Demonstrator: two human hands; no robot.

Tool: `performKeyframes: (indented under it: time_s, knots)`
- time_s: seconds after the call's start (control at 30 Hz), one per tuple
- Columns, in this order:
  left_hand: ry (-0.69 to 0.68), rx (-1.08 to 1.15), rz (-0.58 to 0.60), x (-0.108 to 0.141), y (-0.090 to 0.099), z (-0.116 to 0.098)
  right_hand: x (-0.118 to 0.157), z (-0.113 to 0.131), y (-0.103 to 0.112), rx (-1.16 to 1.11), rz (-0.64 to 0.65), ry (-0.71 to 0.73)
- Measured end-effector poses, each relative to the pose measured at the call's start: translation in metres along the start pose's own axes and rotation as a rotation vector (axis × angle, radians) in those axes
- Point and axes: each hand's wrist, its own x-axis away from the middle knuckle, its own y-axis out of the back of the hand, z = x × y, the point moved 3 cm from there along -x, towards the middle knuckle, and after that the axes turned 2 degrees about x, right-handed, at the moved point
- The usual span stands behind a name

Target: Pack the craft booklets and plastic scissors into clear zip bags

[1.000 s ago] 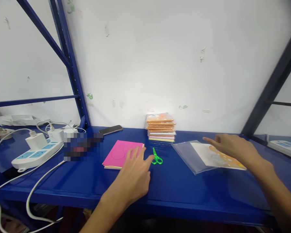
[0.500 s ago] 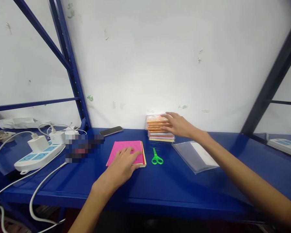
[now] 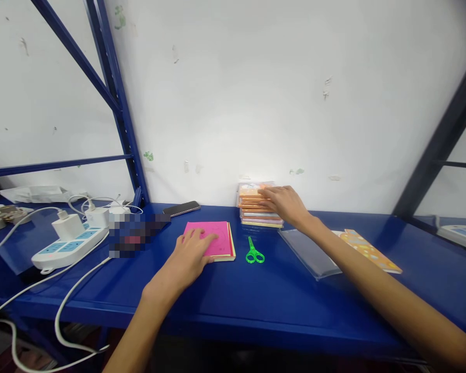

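One layered stack (image 3: 252,207) could slide apart if nudged sideways.
It sits on the tabletop (image 3: 217,298); I can't tell whether my right hand (image 3: 291,203) grips it. My left hand (image 3: 188,254) lies open on pink paper (image 3: 222,234).

The paper stack (image 3: 220,243) is pink on top, thinly outlined, with red and yellow edges; the scissors (image 3: 255,256) are green; the table (image 3: 233,305) is blue.

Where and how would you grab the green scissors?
Probably by the handle loops, coming from the table's near edge and pinching down from above: the green scissors lie flat, loops toward the person, blades pointing toward the wall.
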Motion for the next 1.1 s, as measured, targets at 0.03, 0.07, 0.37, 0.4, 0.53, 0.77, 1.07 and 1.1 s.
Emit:
performKeyframes:
  time_s: [0.03, 0.07, 0.37, 0.4, 0.53, 0.77, 1.07, 1.1]
  knots:
    - [-0.003, -0.015, -0.006, -0.001, -0.002, 0.001, 0.001, 0.001, 0.001, 0.009, -0.006, 0.000]
    - [-0.008, -0.027, -0.015, -0.001, -0.002, 0.001, 0.003, 0.001, 0.003, 0.019, -0.016, 0.002]
    - [-0.057, 0.187, -0.338, 0.001, 0.025, -0.021, 0.035, -0.005, 0.028, -0.016, -0.256, 0.106]
    - [-0.043, 0.281, -0.391, 0.001, 0.029, -0.023, 0.041, -0.003, 0.034, -0.041, -0.275, 0.120]
    - [0.080, 0.624, -0.513, -0.001, 0.035, -0.024, 0.063, 0.008, 0.050, -0.163, -0.331, 0.170]
    - [0.267, 1.448, 0.088, -0.006, 0.011, -0.021, 0.079, 0.031, 0.051, -0.303, -0.407, 0.382]
    - [0.193, 1.553, 0.033, -0.004, 0.015, -0.034, 0.064, 0.035, 0.049, -0.865, -0.331, -0.249]
    - [0.195, 1.544, 0.025, -0.004, 0.015, -0.033, 0.062, 0.039, 0.044, -1.064, -0.150, -0.299]
